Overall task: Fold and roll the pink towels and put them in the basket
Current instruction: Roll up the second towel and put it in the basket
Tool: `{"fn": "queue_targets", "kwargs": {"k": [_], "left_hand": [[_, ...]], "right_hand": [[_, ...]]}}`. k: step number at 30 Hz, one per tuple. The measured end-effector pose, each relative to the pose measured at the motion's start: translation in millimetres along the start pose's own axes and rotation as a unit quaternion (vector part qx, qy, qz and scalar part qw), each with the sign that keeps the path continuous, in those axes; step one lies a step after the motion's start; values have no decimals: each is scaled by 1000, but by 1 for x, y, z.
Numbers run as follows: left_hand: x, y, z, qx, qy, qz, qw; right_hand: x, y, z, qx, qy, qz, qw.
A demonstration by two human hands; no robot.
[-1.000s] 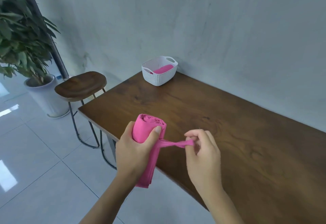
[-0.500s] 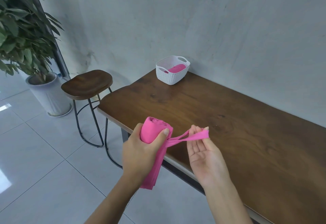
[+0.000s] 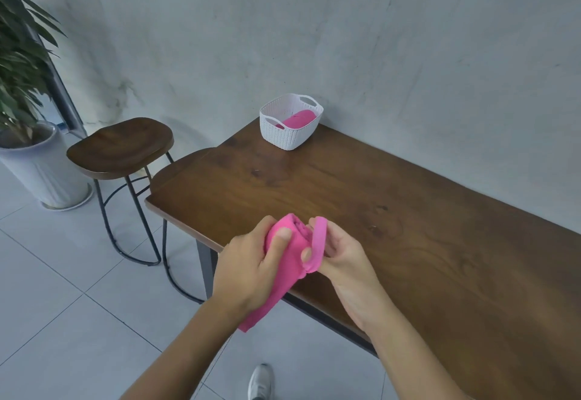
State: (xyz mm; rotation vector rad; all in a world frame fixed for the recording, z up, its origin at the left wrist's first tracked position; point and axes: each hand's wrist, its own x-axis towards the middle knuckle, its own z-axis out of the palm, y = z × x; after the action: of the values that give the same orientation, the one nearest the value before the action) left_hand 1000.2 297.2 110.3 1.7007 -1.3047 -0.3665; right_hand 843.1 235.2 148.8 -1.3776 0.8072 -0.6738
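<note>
My left hand [image 3: 251, 269] has its fingers [image 3: 283, 237] wrapped round the rolled pink towel [image 3: 284, 261], thumb pressed on its front. My right hand [image 3: 338, 250] hooks its fingers into the towel's small loop [image 3: 319, 242], stretching it beside the roll's top. I hold the roll above the near left edge of the tabletop [image 3: 393, 220], its long axis steep, top end pointing far and up, loose tail hanging toward the floor. I judge I'm securing the roll; next, pull the loop over the end, then carry it to the basket [image 3: 290, 133] at the far corner, where another pink roll [image 3: 298, 118] lies.
</note>
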Motion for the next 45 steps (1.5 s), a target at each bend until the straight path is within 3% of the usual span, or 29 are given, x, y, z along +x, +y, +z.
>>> {"fn": "queue_targets", "kwargs": {"k": [7,11,15,18,24,29,32,34,40,45], "left_hand": [[67,-14,5,69,-67,86,992],[106,-12,4,-8,-151,61,987],[141,-28,-16,-12,-322,45,946],[156,-48,-25,-9,-371,4,929],[185,-58,-13,-15,-379,-8,925],[206,-47,-10,73,-411,54,907],[222,-25,-6,148,-408,150,888],[235,-14,-7,156,-399,184,884],[269,-20,-22,82,-385,146,908],[290,-41,-32,27,-409,116,905]], "right_hand": [[52,-10,-14,-123,-5,-13,992],[80,-15,-22,-98,49,-21,994],[104,-5,-34,-9,108,3,994],[119,4,-41,38,117,34,992],[153,12,-60,31,66,95,993],[179,-2,-89,14,18,83,996],[192,-26,-92,-119,-68,77,988],[199,-41,-88,-179,-77,64,979],[219,-68,-86,-184,-74,55,979],[232,-68,-70,-167,-49,66,983]]}}
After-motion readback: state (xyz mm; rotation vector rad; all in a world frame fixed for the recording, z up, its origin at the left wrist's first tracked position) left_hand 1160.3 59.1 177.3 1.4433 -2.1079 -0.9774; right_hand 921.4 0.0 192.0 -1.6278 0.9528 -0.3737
